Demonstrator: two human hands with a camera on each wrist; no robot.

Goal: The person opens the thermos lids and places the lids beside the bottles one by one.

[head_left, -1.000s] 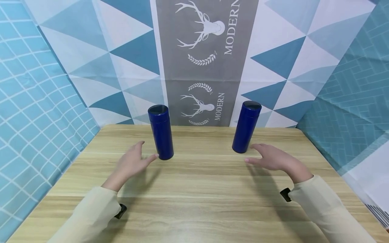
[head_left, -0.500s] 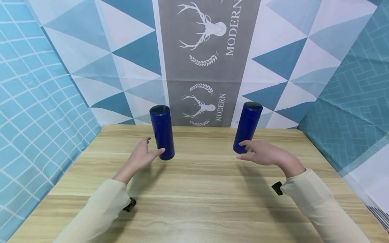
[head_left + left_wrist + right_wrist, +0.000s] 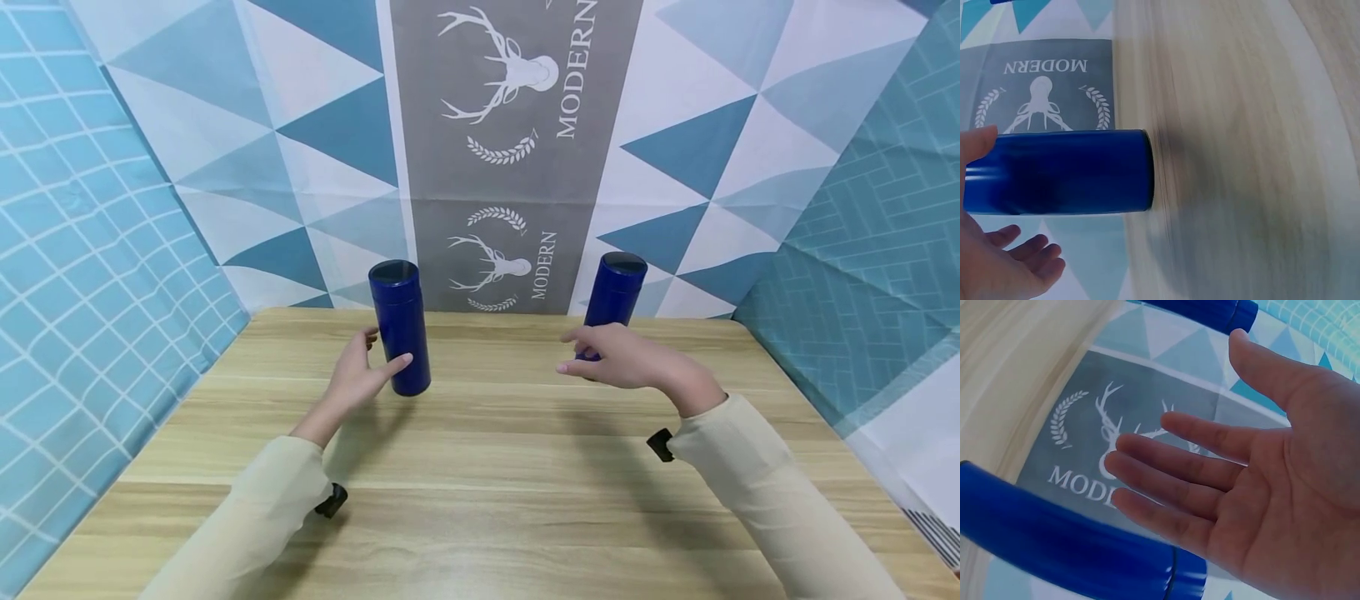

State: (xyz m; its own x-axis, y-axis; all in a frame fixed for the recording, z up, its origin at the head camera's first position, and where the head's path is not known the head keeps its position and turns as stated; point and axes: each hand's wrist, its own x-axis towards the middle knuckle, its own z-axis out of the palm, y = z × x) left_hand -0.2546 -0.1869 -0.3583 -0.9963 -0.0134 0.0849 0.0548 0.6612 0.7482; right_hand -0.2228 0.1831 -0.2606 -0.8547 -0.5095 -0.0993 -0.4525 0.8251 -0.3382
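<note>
Two dark blue insulated bottles with dark lid tops stand upright on the wooden table. Around the left bottle [image 3: 401, 333], my left hand [image 3: 358, 375] is spread: the thumb lies across its near side, the fingers at its left. The left wrist view has this bottle [image 3: 1072, 172] between thumb and loosely bent fingers, with a gap between fingers and bottle. My right hand [image 3: 626, 354] is in front of the right bottle [image 3: 617, 287] and hides its lower part. From the right wrist, the palm [image 3: 1272, 481] looks bare, fingers extended beside that bottle [image 3: 1072, 540].
The wooden table [image 3: 480, 467] stretches toward me from a patterned back cloth [image 3: 487, 167] with deer heads and triangles. A blue tile-print cloth [image 3: 90, 233] borders the left side, a teal one [image 3: 877, 217] the right. Both sleeves carry a black wrist device.
My left hand has moved right and forward, up around the left bottle. The right hand has moved left and forward, now across the front of the right bottle. Both bottles stay in place.
</note>
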